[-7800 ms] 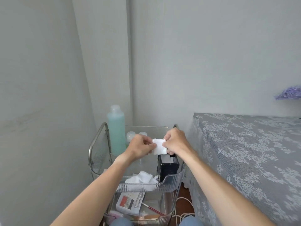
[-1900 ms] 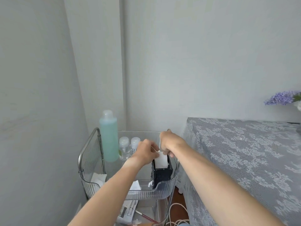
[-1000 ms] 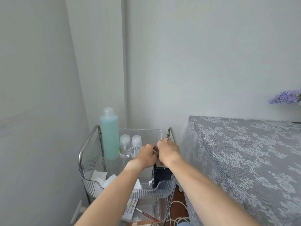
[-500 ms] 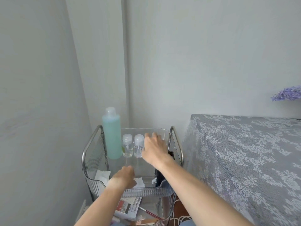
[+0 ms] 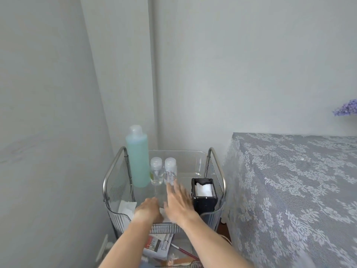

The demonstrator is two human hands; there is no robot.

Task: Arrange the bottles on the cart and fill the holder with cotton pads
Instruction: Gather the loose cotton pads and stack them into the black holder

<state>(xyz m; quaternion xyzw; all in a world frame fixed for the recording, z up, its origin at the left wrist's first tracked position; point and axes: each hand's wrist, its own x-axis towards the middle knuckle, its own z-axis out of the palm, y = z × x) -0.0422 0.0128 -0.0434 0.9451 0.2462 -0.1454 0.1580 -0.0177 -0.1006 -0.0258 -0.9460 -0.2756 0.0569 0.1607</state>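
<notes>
Tall teal plastic bottle [image 5: 137,157] and two small clear bottles [image 5: 163,171] are sitting lined up along the cart's [image 5: 216,165] back. Left hand [image 5: 147,208] is curling down onto loose white cotton pads [image 5: 126,208], grip hidden; right hand [image 5: 178,200] is hovering flat, empty. Black holder [image 5: 204,200] is sitting right, looking pretty full.

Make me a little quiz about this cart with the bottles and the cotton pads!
1. True or false: the black holder has white cotton pads in it.
2. How many small clear bottles stand beside the tall green bottle?
3. Which hand reaches toward the small bottles: A) left hand B) right hand?

Key: 1 true. 2 two. 3 B.
</notes>
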